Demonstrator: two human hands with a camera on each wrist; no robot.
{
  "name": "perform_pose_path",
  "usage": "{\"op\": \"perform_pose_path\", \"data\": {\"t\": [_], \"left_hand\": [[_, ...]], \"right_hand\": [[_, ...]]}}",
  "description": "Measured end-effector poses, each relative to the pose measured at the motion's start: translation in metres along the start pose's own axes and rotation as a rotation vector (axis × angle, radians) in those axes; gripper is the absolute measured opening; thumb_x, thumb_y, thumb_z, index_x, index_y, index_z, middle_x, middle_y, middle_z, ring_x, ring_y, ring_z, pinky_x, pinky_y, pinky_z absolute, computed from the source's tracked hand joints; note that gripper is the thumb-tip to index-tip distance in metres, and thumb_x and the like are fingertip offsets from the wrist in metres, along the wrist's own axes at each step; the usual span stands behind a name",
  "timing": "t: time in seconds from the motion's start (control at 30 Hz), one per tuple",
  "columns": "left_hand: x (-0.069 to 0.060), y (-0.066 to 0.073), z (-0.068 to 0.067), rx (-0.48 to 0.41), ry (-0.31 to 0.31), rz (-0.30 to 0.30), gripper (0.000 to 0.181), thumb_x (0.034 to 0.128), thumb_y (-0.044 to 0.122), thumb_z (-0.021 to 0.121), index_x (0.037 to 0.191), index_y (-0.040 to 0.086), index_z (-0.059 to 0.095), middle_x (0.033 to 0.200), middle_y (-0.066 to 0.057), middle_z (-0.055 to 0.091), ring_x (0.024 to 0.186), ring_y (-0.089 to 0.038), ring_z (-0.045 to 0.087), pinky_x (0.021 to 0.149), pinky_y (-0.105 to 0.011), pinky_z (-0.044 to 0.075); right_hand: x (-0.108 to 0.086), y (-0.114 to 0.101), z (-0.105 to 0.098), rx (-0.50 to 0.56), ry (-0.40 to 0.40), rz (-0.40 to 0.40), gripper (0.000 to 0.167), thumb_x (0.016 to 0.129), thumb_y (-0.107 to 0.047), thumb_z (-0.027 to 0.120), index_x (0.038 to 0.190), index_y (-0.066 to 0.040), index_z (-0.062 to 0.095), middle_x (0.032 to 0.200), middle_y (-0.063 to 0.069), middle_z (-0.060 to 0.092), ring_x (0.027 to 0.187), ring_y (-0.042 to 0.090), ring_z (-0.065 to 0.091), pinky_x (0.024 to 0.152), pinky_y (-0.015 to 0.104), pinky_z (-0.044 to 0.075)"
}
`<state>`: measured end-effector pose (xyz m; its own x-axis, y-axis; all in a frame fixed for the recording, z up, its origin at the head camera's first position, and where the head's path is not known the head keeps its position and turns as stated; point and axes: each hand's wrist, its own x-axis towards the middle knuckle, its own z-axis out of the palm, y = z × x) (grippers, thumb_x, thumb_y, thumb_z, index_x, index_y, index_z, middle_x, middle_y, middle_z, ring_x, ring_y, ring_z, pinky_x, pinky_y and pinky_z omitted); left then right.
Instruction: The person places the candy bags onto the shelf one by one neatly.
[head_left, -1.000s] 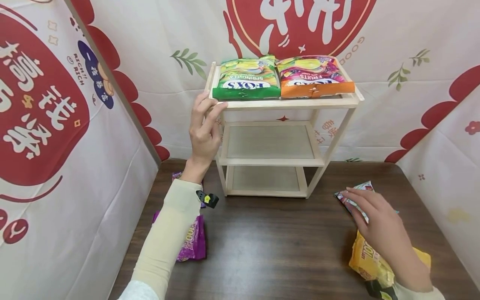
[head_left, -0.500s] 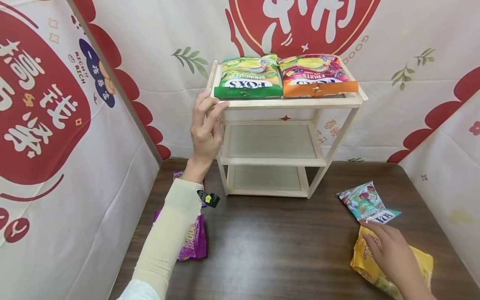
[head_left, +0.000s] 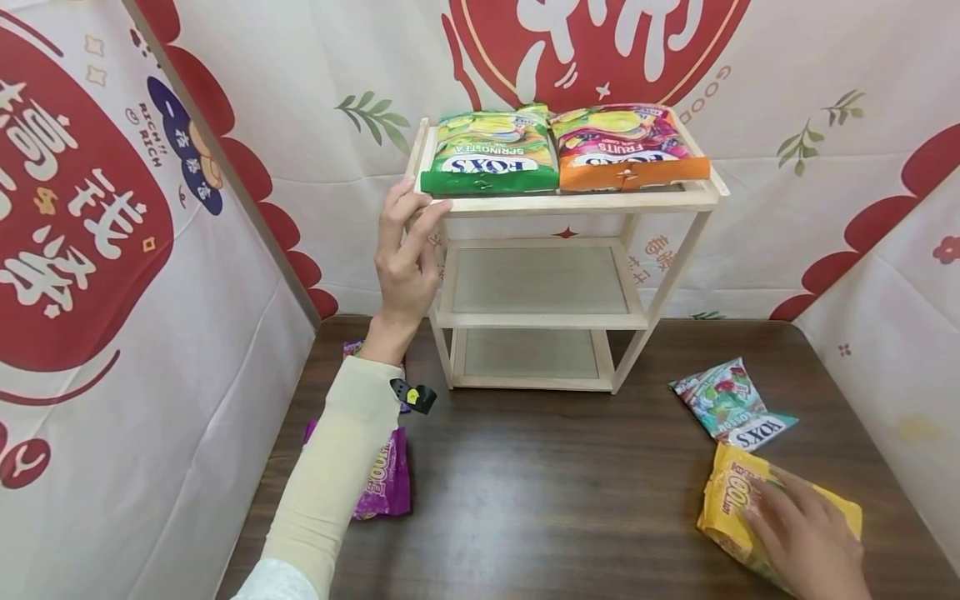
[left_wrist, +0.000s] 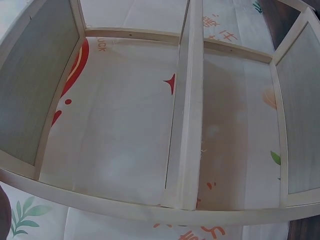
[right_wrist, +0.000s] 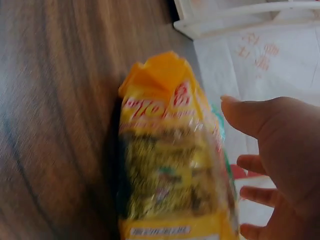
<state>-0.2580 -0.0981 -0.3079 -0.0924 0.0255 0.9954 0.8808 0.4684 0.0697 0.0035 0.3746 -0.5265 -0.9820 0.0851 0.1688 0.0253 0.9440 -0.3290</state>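
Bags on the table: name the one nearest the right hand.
The yellow bag, under the right hand; the teal bag lies beyond it, purple bags across the table.

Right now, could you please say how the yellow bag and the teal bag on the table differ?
The yellow bag looks larger and plumper; the teal bag looks smaller and flatter. In the head view, the right hand is over the yellow bag, while no hand is over the teal bag. The teal bag lies farther back than the yellow bag. Both lie on the table.
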Motion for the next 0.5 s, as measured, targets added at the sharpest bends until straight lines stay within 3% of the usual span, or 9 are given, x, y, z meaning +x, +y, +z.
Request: {"op": "perform_pose_path", "data": {"t": [0.1,0.2,0.5], "left_hand": [[-0.001,0.000,0.000,-0.007,0.004,0.000,0.041,0.0839,-0.022,0.045,0.110,0.001,0.066,0.110,-0.015,0.054,0.122,-0.036,0.045,0.103,-0.046,0.040],[-0.001,0.000,0.000,-0.007,0.004,0.003,0.042,0.0826,-0.023,0.044,0.110,0.001,0.066,0.111,-0.015,0.054,0.122,-0.036,0.045,0.103,-0.046,0.040],[0.000,0.001,0.000,-0.006,0.008,0.006,0.046,0.0797,-0.025,0.044,0.110,0.001,0.066,0.111,-0.015,0.054,0.122,-0.036,0.045,0.103,-0.047,0.040]], "right_hand": [[-0.006,0.009,0.001,-0.045,-0.076,0.119,0.059,0.090,-0.051,0.059,0.129,-0.008,0.051,0.143,0.027,0.030,0.125,0.063,0.015,0.088,0.084,0.004],[-0.010,0.015,0.002,-0.060,-0.109,0.182,0.067,0.089,-0.058,0.054,0.133,-0.009,0.047,0.145,0.030,0.023,0.132,0.060,0.000,0.088,0.084,0.000],[-0.015,0.022,0.003,0.016,-0.106,0.186,0.066,0.091,-0.051,0.056,0.141,-0.009,0.041,0.153,0.029,0.007,0.134,0.056,-0.015,0.072,0.088,0.016]]}}
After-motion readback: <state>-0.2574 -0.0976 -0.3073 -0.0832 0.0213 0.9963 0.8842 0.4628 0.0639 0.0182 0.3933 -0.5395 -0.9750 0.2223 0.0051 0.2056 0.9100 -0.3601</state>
